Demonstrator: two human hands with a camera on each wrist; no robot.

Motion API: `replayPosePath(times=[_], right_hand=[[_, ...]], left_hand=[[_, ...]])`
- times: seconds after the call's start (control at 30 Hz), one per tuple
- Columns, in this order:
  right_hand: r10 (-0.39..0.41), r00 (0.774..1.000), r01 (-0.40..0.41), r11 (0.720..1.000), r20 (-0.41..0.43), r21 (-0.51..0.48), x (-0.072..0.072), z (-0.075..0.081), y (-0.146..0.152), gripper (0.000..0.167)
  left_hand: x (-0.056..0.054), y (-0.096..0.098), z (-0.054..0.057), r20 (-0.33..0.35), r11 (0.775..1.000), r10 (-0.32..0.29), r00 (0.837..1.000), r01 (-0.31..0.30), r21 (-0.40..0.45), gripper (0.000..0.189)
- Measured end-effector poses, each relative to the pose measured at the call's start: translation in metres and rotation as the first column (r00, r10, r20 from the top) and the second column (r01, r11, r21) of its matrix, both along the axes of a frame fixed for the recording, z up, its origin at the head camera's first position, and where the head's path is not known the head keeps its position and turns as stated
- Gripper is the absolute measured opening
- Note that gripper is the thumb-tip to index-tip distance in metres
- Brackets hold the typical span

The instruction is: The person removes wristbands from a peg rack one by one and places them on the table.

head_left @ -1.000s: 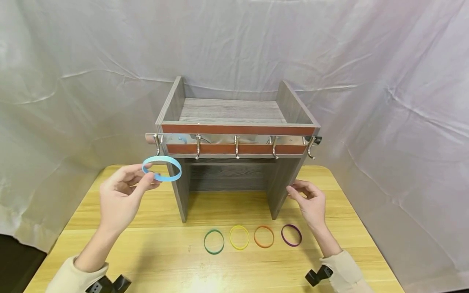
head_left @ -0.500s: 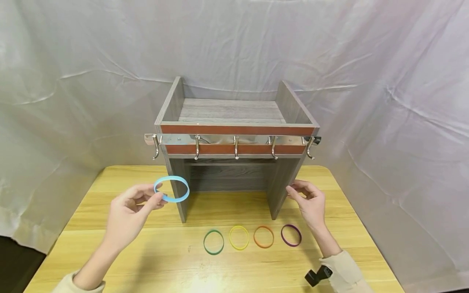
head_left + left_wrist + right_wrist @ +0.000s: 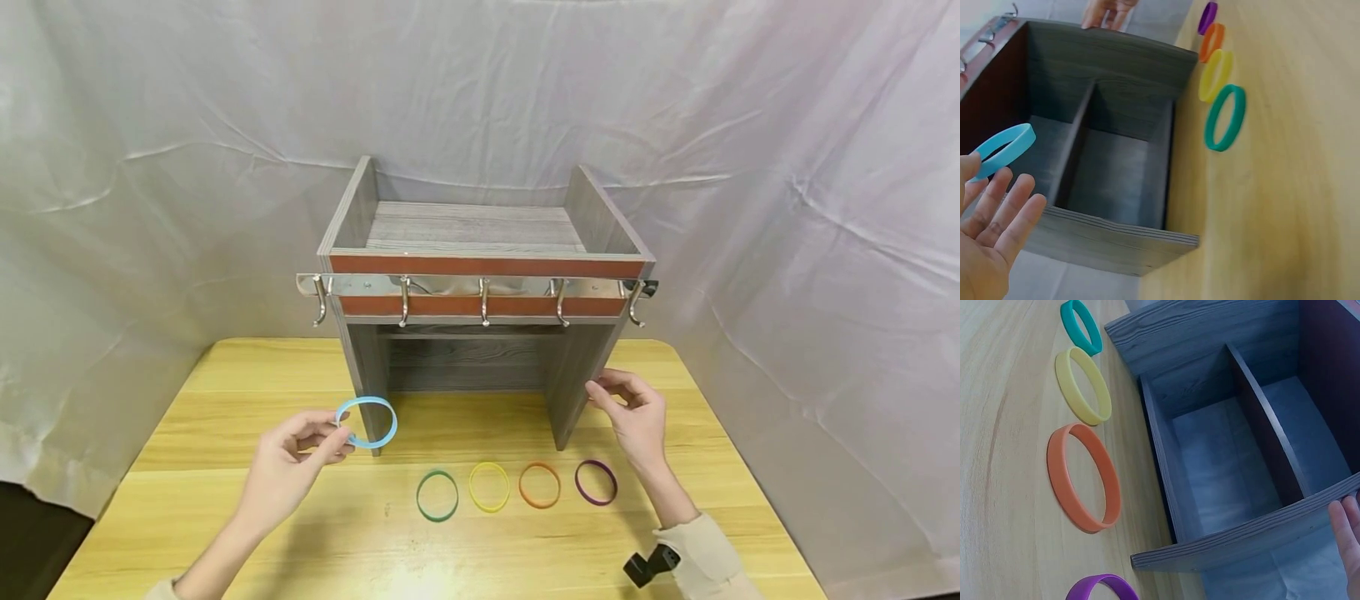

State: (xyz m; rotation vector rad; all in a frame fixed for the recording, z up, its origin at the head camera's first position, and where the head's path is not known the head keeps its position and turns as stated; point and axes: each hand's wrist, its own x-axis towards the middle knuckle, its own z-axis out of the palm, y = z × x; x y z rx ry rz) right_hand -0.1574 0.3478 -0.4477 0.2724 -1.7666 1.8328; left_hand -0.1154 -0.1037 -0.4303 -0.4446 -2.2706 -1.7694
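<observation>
My left hand pinches a light blue silicone wristband between thumb and fingers, in front of the left leg of a grey wooden shelf. In the left wrist view the same blue band stands out from the fingertips, the other fingers extended. My right hand rests its thumb and fingertips against the front edge and outer face of the shelf's right side panel. Green, yellow, orange and purple wristbands lie in a row on the table.
A metal rail with several hooks runs across the shelf's front, its ends jutting past both sides. The shelf stands on a wooden table. Pale cloth hangs behind and at both sides.
My left hand has come down and to the right with the blue wristband, from the leftmost hook to beside the shelf's left leg. The right hand and the other bands have stayed put.
</observation>
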Motion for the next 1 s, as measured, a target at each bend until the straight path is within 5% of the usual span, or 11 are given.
replayPosePath(times=[0.6,0.77,1.0], right_hand=[[0.0,1.0,0.001,1.0,-0.017,0.008,0.0,-0.001,0.0,0.017],[-0.006,1.0,0.006,1.0,-0.009,0.012,-0.001,-0.001,0.001,0.017],[-0.002,1.0,0.002,1.0,-0.012,0.006,0.0,-0.001,0.0,0.016]], left_hand=[[0.012,-0.007,-0.06,0.201,0.999,-0.034,0.979,0.039,-0.022,0.022],[0.019,-0.009,-0.077,0.287,0.996,-0.066,0.956,0.08,-0.036,0.028],[0.024,-0.006,-0.09,0.404,0.987,-0.152,0.902,0.162,0.01,0.035]])
